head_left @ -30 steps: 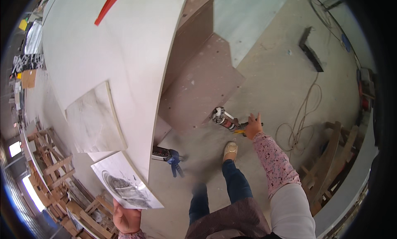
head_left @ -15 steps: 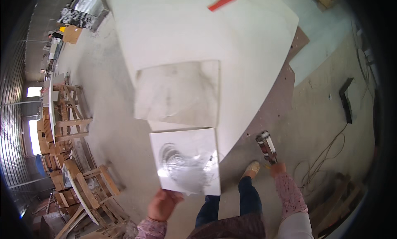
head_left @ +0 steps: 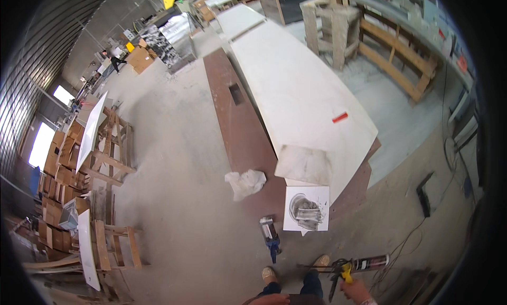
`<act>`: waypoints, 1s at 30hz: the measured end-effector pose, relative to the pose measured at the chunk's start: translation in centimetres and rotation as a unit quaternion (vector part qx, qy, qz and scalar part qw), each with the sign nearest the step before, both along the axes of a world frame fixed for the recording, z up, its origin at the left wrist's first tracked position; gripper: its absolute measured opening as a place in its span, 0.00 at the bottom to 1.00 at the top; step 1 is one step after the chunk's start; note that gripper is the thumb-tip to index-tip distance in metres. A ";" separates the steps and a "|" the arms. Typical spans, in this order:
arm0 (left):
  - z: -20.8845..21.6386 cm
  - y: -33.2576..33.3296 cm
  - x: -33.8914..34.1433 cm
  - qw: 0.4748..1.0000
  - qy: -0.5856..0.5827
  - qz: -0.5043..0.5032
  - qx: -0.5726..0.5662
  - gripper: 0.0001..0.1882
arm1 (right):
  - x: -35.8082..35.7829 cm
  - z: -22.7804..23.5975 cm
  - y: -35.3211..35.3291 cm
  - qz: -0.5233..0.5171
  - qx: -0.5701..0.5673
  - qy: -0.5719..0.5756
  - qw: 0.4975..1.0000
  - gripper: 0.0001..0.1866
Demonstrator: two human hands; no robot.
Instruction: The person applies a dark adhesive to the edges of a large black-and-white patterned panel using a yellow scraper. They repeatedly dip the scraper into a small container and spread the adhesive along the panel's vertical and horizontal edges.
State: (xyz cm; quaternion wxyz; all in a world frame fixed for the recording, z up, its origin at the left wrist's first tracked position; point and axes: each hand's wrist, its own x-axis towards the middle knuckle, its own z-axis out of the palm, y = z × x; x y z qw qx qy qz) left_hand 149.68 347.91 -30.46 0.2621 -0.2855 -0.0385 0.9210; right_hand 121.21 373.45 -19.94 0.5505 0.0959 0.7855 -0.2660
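My right hand [head_left: 355,290] grips the yellow handle of a caulking gun [head_left: 369,263], whose cartridge points right. At the lower edge, a blurred skin-toned shape appears to be my left hand [head_left: 270,299]; its fingers cannot be made out. Ahead of me, a white square panel [head_left: 291,220] smeared with dark grey paste is at the near end of the long white board [head_left: 301,78]. A second caulking gun [head_left: 268,230] with a blue handle stands out left of that panel. Beyond the panel lies a greyish sheet [head_left: 303,163].
A brown board [head_left: 232,120] runs beside the white one, with crumpled white plastic [head_left: 245,184] on it. A red strip [head_left: 340,117] lies on the white board. Wooden stands [head_left: 113,141] and cardboard boxes [head_left: 60,162] line the left. Cables [head_left: 401,252] trail at right; someone [head_left: 115,62] is far off.
My view has lifted and widened. My left hand has let go of the smeared panel and drawn back to the lower edge. The caulking gun in my right hand has swung from upright to sideways.
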 end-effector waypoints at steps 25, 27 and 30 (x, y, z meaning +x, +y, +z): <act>24.0 -14.5 7.7 0.927 -0.019 0.273 -0.257 0.24 | 14.2 10.6 -26.0 0.201 -0.348 -0.077 0.912 0.18; 26.8 -14.9 7.7 0.900 -0.055 0.297 -0.314 0.23 | 11.9 10.2 -23.6 0.195 -0.317 0.009 0.928 0.20; 30.0 -15.8 6.5 0.881 -0.057 0.321 -0.343 0.22 | 9.3 11.7 -19.8 0.129 -0.325 0.118 0.929 0.23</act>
